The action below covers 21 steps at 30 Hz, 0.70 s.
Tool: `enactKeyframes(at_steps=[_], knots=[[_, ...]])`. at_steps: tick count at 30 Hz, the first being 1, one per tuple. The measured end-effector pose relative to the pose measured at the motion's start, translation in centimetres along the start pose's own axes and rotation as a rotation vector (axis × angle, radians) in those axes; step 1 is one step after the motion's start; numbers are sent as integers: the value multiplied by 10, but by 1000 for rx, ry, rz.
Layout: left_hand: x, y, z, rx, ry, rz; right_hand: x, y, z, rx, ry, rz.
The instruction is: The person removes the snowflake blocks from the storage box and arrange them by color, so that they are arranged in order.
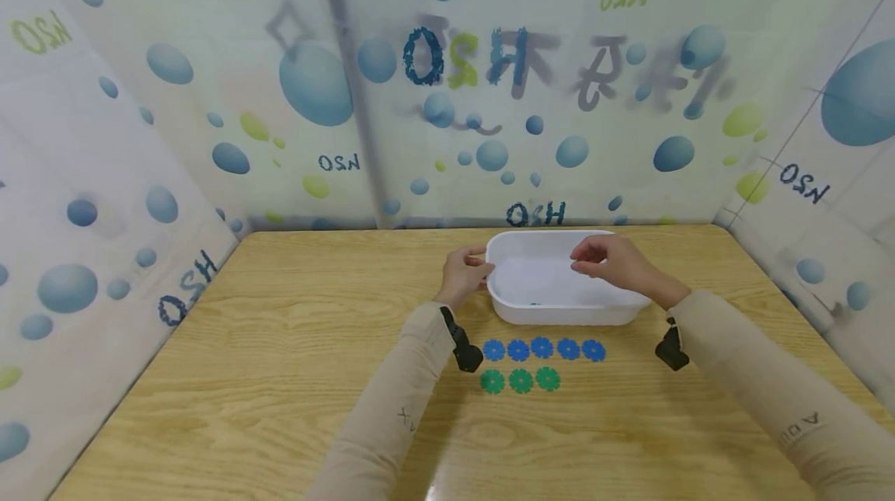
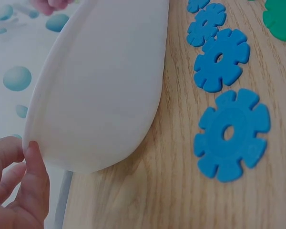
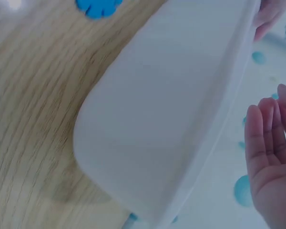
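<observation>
A white plastic tub (image 1: 559,316) stands toward the back of the table. My left hand (image 1: 464,276) grips its left end, and in the left wrist view the thumb and fingers (image 2: 35,167) pinch the rim. Over the tub's right part hovers my right hand (image 1: 618,262), its fingers loosely bent and nothing visible in them. A sliver of green (image 1: 534,304) shows inside the tub behind its near rim; the rest is hidden by the wall. Several blue notched discs (image 1: 541,347) lie in a row before the tub, with three green notched discs (image 1: 520,380) in a nearer row.
The wooden table (image 1: 280,330) ends at the back against a patterned curtain (image 1: 433,136), with similar sheets on both sides. Each wrist wears a dark strap with a small black device (image 1: 673,351).
</observation>
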State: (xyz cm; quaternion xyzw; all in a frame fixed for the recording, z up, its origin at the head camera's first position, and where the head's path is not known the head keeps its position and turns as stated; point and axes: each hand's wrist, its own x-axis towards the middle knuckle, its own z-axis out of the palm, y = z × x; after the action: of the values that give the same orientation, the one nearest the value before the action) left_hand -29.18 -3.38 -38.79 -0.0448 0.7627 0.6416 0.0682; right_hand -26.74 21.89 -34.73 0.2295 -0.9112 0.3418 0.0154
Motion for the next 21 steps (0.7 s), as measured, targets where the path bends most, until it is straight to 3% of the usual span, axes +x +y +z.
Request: enactKeyframes(at_steps=[14, 21], knots=[[0, 0, -1, -7, -8, 17, 22, 44, 6, 41, -51, 300], [-2, 1, -1, -14, -5, 20, 27, 55, 10, 41, -46, 342]])
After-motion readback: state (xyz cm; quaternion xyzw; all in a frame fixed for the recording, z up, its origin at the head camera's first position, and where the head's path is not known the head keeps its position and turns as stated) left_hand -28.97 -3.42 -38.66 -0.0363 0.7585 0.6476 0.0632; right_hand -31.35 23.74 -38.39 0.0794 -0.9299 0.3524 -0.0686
